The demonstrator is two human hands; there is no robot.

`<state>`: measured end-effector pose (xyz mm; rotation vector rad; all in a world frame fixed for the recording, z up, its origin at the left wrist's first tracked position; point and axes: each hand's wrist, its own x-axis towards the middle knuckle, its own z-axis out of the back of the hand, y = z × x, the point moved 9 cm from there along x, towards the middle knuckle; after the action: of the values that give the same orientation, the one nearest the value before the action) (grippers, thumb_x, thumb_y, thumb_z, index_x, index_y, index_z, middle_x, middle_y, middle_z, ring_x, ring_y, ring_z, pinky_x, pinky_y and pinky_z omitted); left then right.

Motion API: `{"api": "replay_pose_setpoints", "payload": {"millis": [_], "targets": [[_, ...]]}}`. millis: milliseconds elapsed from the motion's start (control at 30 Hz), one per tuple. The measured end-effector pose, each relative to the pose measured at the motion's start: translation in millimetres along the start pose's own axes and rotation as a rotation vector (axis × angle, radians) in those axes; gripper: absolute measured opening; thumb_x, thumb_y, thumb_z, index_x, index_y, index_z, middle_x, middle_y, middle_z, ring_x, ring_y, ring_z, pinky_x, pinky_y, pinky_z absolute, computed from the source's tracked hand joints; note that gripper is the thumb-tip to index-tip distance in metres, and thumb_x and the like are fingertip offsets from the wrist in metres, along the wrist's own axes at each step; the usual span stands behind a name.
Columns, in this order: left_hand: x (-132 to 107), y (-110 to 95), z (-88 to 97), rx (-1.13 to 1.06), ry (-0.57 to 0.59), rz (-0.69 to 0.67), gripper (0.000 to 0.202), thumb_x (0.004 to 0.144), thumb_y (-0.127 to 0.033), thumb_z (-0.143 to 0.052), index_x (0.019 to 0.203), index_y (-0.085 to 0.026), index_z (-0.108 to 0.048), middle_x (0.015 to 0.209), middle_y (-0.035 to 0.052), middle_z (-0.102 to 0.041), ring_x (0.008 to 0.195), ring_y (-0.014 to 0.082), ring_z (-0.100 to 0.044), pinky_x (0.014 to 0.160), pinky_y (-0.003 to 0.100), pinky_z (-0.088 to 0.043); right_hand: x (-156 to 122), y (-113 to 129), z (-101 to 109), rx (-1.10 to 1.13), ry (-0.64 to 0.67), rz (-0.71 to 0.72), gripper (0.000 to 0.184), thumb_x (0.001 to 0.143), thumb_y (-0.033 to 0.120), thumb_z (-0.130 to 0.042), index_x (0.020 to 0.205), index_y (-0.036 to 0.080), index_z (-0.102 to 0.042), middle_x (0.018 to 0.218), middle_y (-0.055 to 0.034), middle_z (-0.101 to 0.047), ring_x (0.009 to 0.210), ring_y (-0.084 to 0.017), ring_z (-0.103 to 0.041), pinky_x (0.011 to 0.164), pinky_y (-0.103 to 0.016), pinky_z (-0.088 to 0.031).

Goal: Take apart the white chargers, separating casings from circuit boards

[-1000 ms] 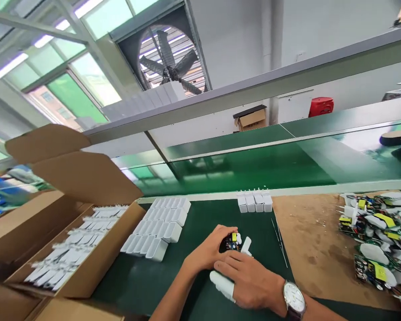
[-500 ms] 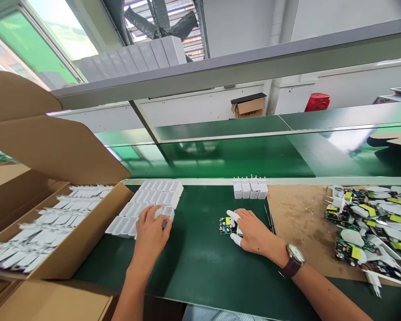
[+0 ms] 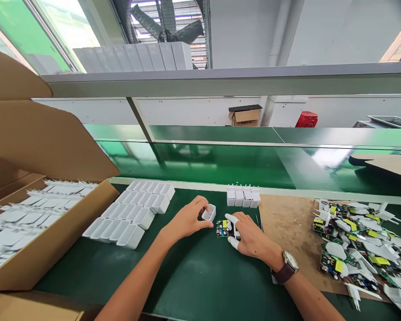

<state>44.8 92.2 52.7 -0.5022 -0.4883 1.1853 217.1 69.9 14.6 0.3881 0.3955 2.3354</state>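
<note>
My left hand (image 3: 189, 217) pinches a small white plastic case (image 3: 209, 212) between thumb and fingers, just above the green mat. Close to it on the right, my right hand (image 3: 250, 234) grips a small circuit board (image 3: 223, 228) with a yellow part on it. White finger cots cover the thumb and a finger of that hand, and a watch is on its wrist. To the left, open white cases (image 3: 130, 214) stand in rows. Behind my right hand is a short row of white cases with pins on top (image 3: 243, 197).
An open cardboard box (image 3: 63, 223) full of white plastic parts stands at the left. On a brown board (image 3: 287, 223) at the right lies a pile of circuit boards with white parts (image 3: 361, 240). A green conveyor belt (image 3: 200, 160) runs along the back, with a metal beam above.
My left hand has taken a white case from the near right corner of the rows and carried it right, close to the circuit board. My right hand still holds the board. The view has tilted.
</note>
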Motion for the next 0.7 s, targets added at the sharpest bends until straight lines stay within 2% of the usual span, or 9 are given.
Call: {"api": "replay_pose_setpoints", "payload": {"millis": [67,133,233,367,533,633,700], "targets": [[2,6,-3.9,-0.091,0.015,0.069,0.045,0.072,-0.039,-0.084,0.109,-0.024,-0.062,0.101,0.0019,-0.065,0.08,0.0202,-0.063,0.069,0.032,-0.053,-1,0,2,0.01,-0.012,0.021,0.063,0.084,0.012,-0.062,0.145,0.012,-0.047,0.127,-0.0173,-0.061,0.114,-0.032,-0.056,0.094,-0.049,-0.05],[1,14,-9.5,-0.166,0.032,0.121,0.059,0.074,-0.04,-0.083,0.124,-0.023,-0.057,0.099,0.002,-0.066,0.081,0.0204,-0.063,0.073,0.033,-0.053,-1,1,4,0.013,-0.037,0.034,0.062,0.085,0.011,-0.061,0.145,0.013,-0.047,0.125,-0.017,-0.062,0.112,-0.032,-0.058,0.093,-0.05,-0.052],[-4,18,-14.1,-0.21,0.056,0.094,0.056,0.08,-0.041,-0.079,0.129,-0.025,-0.057,0.112,0.0046,-0.065,0.09,0.0206,-0.063,0.082,0.035,-0.054,-1,4,9,0.031,-0.102,0.057,0.062,0.084,0.01,-0.061,0.144,0.013,-0.046,0.118,-0.0157,-0.064,0.105,-0.031,-0.06,0.088,-0.049,-0.055],[-9,24,-14.3,-0.218,0.07,0.051,0.057,0.077,-0.04,-0.084,0.127,-0.028,-0.06,0.127,0.0055,-0.062,0.111,0.0259,-0.063,0.098,0.04,-0.053,0,7,29,0.069,-0.293,0.069,0.066,0.079,0.007,-0.061,0.142,0.017,-0.046,0.115,-0.0135,-0.064,0.104,-0.031,-0.061,0.087,-0.05,-0.058],[-11,29,-18.0,-0.227,-0.03,0.019,0.06,0.084,-0.026,-0.079,0.137,-0.029,-0.052,0.134,0.0065,-0.062,0.12,0.0267,-0.063,0.105,0.043,-0.053,-5,21,60,0.126,-0.549,0.126,0.066,0.087,0.006,-0.059,0.148,0.022,-0.039,0.123,-0.0133,-0.063,0.116,-0.03,-0.059,0.096,-0.051,-0.057],[-13,22,-21.1,-0.16,-0.119,-0.093,0.07,0.088,-0.022,-0.073,0.15,-0.031,-0.04,0.14,0.0084,-0.059,0.128,0.0274,-0.059,0.111,0.047,-0.05,-7,34,62,0.087,-0.574,0.174,0.065,0.089,0.005,-0.06,0.149,0.02,-0.04,0.126,-0.0141,-0.063,0.122,-0.029,-0.058,0.101,-0.051,-0.055],[-15,14,-24.7,-0.119,-0.139,-0.176,0.076,0.091,-0.021,-0.071,0.156,-0.032,-0.032,0.141,0.0094,-0.059,0.132,0.0278,-0.056,0.112,0.048,-0.05,-7,41,58,0.021,-0.557,0.191,0.063,0.091,0.004,-0.059,0.149,0.019,-0.042,0.127,-0.0148,-0.064,0.123,-0.029,-0.058,0.101,-0.05,-0.056]]}}
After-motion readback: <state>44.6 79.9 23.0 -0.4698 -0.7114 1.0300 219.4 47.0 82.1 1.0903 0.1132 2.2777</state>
